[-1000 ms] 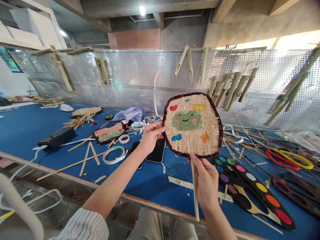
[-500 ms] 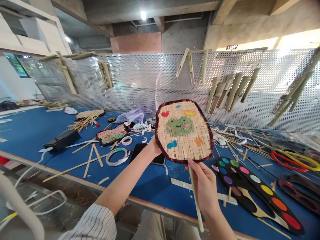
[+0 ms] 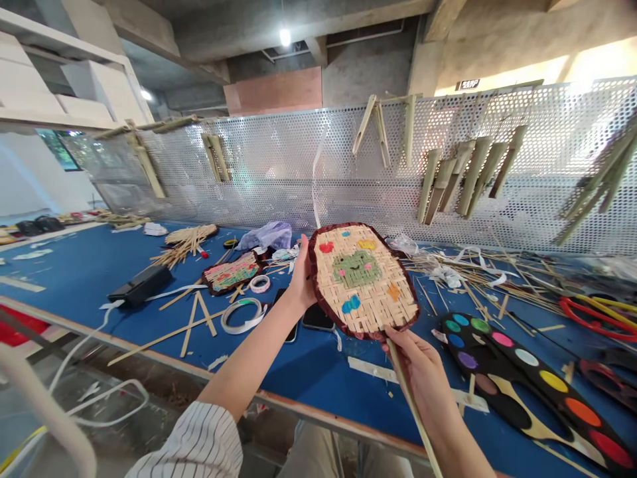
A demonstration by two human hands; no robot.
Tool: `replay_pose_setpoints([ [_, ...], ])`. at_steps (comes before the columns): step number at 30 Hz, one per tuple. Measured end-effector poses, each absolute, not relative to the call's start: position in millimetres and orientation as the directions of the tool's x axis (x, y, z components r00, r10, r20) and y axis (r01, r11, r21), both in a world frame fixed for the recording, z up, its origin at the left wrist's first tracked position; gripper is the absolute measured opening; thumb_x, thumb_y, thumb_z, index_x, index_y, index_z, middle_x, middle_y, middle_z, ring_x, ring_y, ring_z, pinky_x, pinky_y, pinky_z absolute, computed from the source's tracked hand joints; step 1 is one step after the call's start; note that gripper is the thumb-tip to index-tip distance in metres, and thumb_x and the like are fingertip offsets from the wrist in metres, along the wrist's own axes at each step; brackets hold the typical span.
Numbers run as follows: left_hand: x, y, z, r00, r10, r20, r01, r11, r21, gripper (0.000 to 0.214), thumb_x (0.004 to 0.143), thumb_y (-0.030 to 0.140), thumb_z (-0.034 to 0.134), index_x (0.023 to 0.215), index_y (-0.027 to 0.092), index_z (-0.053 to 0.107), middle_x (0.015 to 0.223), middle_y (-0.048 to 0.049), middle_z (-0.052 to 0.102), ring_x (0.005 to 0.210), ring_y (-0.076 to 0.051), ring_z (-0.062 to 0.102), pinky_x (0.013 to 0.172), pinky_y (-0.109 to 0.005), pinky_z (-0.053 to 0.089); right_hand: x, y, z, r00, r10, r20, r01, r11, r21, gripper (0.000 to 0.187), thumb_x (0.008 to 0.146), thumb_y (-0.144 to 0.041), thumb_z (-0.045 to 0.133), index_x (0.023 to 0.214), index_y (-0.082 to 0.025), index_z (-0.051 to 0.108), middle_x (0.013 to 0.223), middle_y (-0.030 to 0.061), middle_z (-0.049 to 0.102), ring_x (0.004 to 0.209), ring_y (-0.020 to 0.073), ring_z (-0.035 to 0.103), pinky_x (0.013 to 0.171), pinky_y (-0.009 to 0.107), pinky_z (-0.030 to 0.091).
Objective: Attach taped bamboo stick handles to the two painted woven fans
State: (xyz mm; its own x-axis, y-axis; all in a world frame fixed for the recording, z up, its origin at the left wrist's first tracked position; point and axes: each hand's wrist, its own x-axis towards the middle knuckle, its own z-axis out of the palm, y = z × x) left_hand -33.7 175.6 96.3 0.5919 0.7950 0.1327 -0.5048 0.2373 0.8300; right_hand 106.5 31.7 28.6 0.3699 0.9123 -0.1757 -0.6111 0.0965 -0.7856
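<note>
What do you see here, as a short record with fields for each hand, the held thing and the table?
Held thing: woven fan, painted green face and coloured patches, dark trim, tilted
Right hand: gripping the fan's handle just below the weave
Left hand: at the fan's left edge, fingers hidden behind it
Table: blue, with paint palette, tape roll, phone, bamboo strips

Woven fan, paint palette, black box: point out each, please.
woven fan (image 3: pixel 365 295), head view, woven face under the green frog
paint palette (image 3: pixel 525 356), head view, white paint well
black box (image 3: pixel 140 284), head view, top face
</note>
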Motion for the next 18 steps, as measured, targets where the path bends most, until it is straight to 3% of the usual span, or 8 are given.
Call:
replay_pose_setpoints([
  [7, -37.8, 188.0, 83.2, 0.546, 0.837, 0.044, -0.5, 0.284, 0.818, 0.046, 0.078, 0.052, 0.055, 0.106, 0.018, 0.067, 0.093, -0.0116, 0.073, 0.09, -0.03, 0.068, 0.076, -0.042, 0.054, 110.5, 27.1, 29.1, 0.327, 0.925, -0.195, -0.626, 0.057, -0.778, 0.028, 0.049, -0.029, 0.088, 0.069, -0.016, 0.076, 0.067, 0.0013, 0.069, 0.056, 0.0091, 0.058, 0.054, 0.017, 0.049],
  [14, -44.7, 196.3, 77.8, 0.515, 0.857, -0.019, -0.493, 0.314, 0.811, 0.039, 0.078, 0.042, 0.053, 0.105, 0.017, 0.065, 0.081, -0.008, 0.073, 0.077, -0.025, 0.07, 0.066, -0.035, 0.055, 110.2, 12.6, 39.4, 0.178, 0.973, -0.149, -0.563, -0.024, -0.826, 0.037, 0.054, -0.024, 0.087, 0.088, -0.018, 0.074, 0.074, 0.002, 0.07, 0.067, 0.0109, 0.062, 0.063, 0.017, 0.05],
  [18, -46.0, 193.7, 79.7, 0.504, 0.863, -0.037, -0.503, 0.328, 0.8, 0.038, 0.082, 0.036, 0.048, 0.107, 0.014, 0.064, 0.08, -0.0083, 0.073, 0.076, -0.024, 0.07, 0.068, -0.034, 0.056, 109.7, 8.7, 37.9, 0.08, 0.983, -0.168, -0.513, -0.104, -0.852, 0.027, 0.059, -0.026, 0.085, 0.078, -0.012, 0.073, 0.075, 0.0092, 0.072, 0.056, 0.0089, 0.059, 0.056, 0.017, 0.048],
])
